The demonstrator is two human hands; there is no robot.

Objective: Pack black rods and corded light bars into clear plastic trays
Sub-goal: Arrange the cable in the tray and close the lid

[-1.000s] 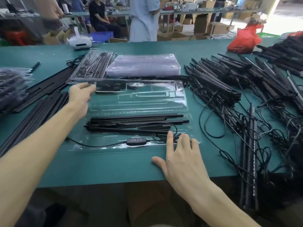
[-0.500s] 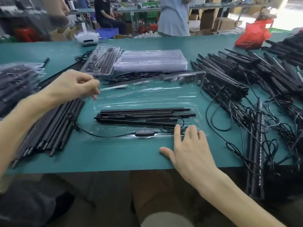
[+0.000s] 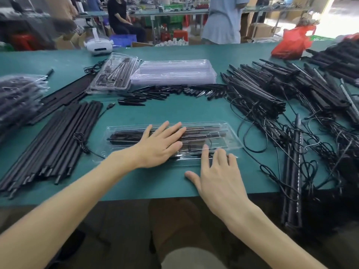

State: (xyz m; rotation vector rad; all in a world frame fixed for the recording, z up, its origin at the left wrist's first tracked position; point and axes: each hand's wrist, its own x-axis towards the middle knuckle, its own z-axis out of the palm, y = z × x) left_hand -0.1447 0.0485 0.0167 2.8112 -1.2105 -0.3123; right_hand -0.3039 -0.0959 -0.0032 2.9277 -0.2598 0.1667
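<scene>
The clear plastic tray (image 3: pixel 223 138), folded closed over black rods and a corded light bar, lies on the green bench (image 3: pixel 165 113) near its front edge. The left hand (image 3: pixel 161 144) presses flat on its lid, fingers (image 3: pixel 174 129) straight and spread. The right hand (image 3: pixel 217 171) rests with straight fingers on the tray's near edge, gripping nothing.

The clear tray (image 3: pixel 238 146) lay open 1 s ago, its lid (image 3: pixel 209 131) spread flat toward 12 o'clock; now the lid is folded shut over the black rods (image 3: pixel 124 135). The left hand (image 3: pixel 161 145), which touched the lid's 9 o'clock edge and then pinched and lifted it, now lies flat on top with fingers straight. Where the lid lay, bare tabletop (image 3: pixel 174 113) and a row of black pointed tips (image 3: pixel 165 93) show at the tray's 12 o'clock
</scene>
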